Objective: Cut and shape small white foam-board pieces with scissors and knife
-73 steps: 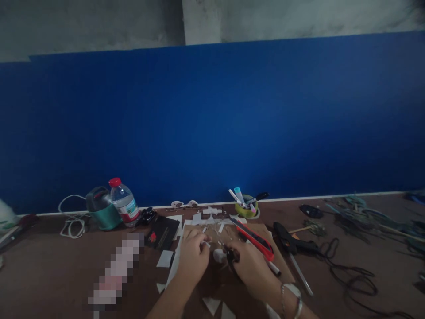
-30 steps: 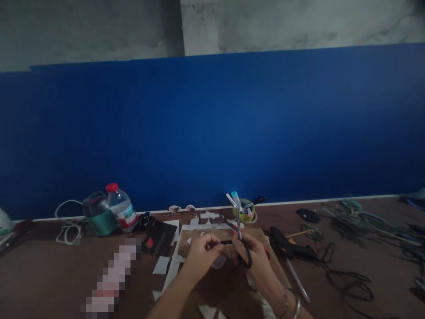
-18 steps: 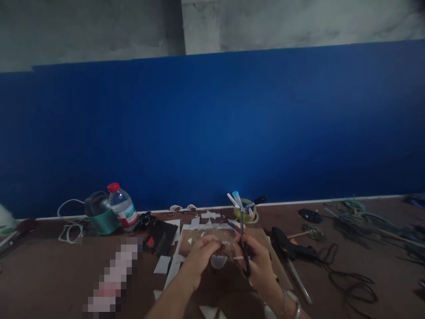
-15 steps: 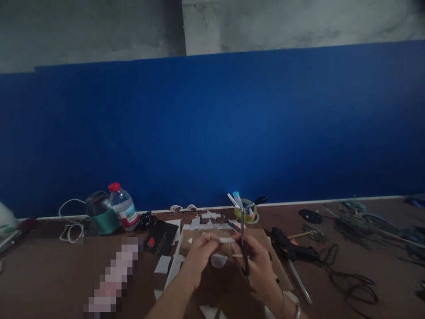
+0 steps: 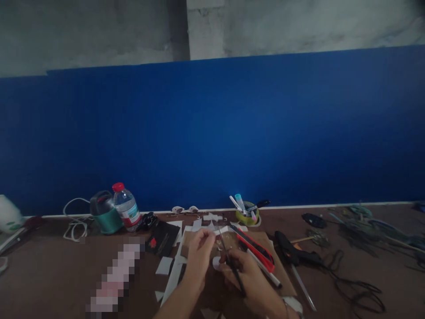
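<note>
My left hand (image 5: 201, 250) is closed in a pinch over the brown board (image 5: 285, 277), its fingertips at a small white piece of paper (image 5: 222, 230). My right hand (image 5: 247, 272) grips a pair of dark-handled scissors (image 5: 236, 277). The blades point up and away, close to the left fingertips. Under the hands, a small rounded white piece (image 5: 216, 263) shows beside the right fingers, partly hidden. Right of the hands lie a red utility knife (image 5: 257, 250) and a white pen (image 5: 265, 269) with a black end.
A black glue gun (image 5: 295, 252) with a coiled cord lies to the right. Behind the board stands a yellow-green tape roll (image 5: 246, 216) holding pens. A red-capped bottle (image 5: 126, 208) and a teal container (image 5: 106, 219) stand back left. White scraps (image 5: 164, 266) lie around the board.
My right hand has turned and lowered, so the scissors tilt from upright to slanting away. The white piece between the hands has shifted. The knife and pen are now uncovered.
</note>
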`<state>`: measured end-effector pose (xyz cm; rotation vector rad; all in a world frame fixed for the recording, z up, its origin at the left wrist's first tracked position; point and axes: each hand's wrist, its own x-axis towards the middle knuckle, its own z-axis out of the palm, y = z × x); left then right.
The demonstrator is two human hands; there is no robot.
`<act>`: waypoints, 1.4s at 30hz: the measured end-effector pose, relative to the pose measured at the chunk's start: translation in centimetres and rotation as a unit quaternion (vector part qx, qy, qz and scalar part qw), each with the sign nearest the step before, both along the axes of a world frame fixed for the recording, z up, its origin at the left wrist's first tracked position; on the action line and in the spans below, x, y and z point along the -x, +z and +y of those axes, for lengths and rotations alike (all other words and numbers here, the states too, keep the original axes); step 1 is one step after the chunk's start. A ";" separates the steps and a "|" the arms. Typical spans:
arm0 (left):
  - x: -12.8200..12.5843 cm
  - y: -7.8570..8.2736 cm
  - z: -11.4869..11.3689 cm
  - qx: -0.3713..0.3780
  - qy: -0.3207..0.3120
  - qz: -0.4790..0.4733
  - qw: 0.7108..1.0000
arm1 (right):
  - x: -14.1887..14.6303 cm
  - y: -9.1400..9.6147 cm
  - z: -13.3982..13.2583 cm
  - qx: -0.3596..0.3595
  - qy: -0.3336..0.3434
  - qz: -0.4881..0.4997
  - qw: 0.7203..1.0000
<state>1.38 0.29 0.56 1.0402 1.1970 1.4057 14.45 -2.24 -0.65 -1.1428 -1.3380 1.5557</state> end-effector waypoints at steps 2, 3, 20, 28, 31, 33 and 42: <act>-0.3 0.0 -0.2 0.006 -0.010 -0.006 1.000 | -0.1 -0.4 0.1 -0.005 -0.003 0.005 1.000; -0.4 0.0 -0.3 0.011 -0.013 -0.014 1.000 | -0.2 -0.5 0.2 -0.012 -0.004 0.003 1.000; -0.9 0.1 -0.8 0.036 -0.037 -0.076 0.996 | -0.2 -0.6 0.4 -0.061 -0.029 -0.027 0.997; -0.8 0.1 -0.6 0.055 -0.043 -0.068 0.995 | -0.1 -1.4 0.5 -0.050 -0.032 -0.012 0.998; -0.8 0.0 -0.6 0.062 -0.040 -0.071 0.995 | -0.1 -1.1 0.5 -0.045 -0.036 -0.002 0.998; -0.9 0.1 -0.7 0.061 -0.039 -0.083 0.994 | -0.2 -0.9 0.4 -0.058 -0.036 0.002 0.998; -1.4 -0.2 -1.1 0.064 -0.037 -0.077 0.994 | -0.5 -0.5 0.4 -0.135 -0.020 -0.028 0.990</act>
